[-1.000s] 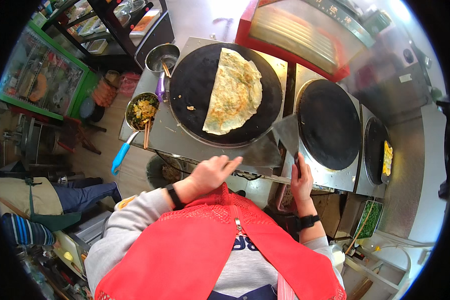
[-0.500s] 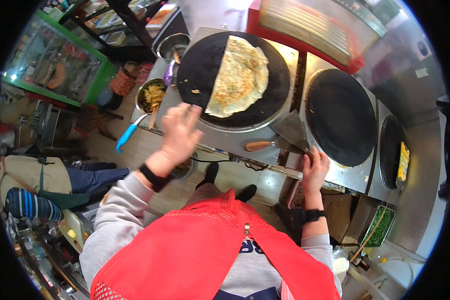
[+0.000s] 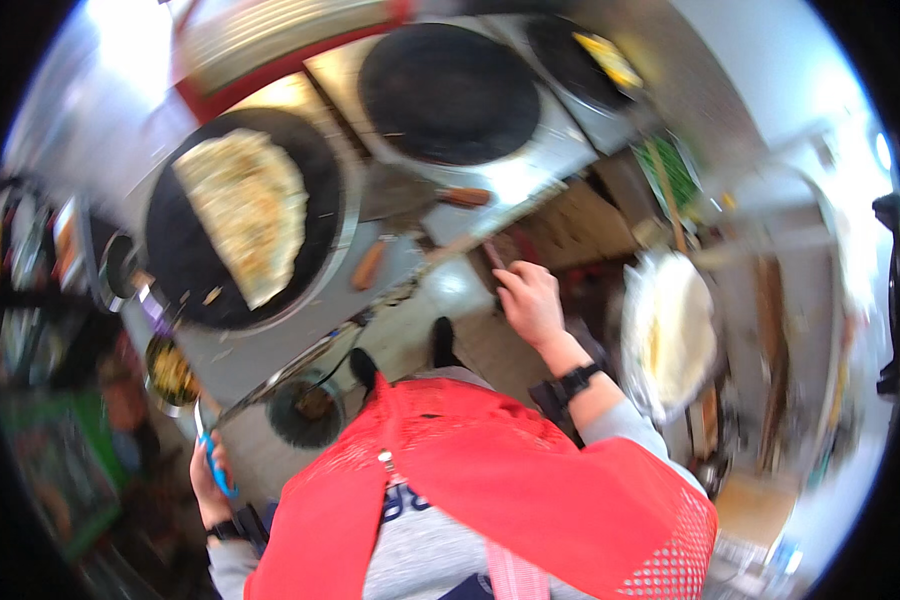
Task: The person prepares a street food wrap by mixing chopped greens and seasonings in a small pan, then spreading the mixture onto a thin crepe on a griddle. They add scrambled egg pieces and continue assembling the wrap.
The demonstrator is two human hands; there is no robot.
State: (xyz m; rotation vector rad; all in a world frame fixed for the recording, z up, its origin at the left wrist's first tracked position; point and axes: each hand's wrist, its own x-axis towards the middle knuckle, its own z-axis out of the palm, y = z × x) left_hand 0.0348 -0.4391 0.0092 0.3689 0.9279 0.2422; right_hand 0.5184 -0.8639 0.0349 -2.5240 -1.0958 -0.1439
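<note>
Pancake (image 3: 250, 215), folded into a browned half-round, lies on the black griddle (image 3: 182, 255), toward which every other place here is given. Nearer the person than this griddle, and slightly to its left, the left hand (image 3: 208, 475) has its fingers curled around the blue handle of a small pan (image 3: 170, 372), whose bowl of yellow-and-green filling sits by the griddle's near-left side. Well to the griddle's right and nearer the person, the right hand (image 3: 530, 300) has bent fingers close by a thin reddish bar (image 3: 492, 252); whether they pinch it I cannot tell. Just right of the griddle lie two wooden-handled scrapers, one with a broad blade (image 3: 395, 192), the other showing its handle (image 3: 370, 263) closer to the person. Farther right of the griddle is a second black griddle (image 3: 450, 95); on the near side stands a greenish bucket (image 3: 305, 412).
</note>
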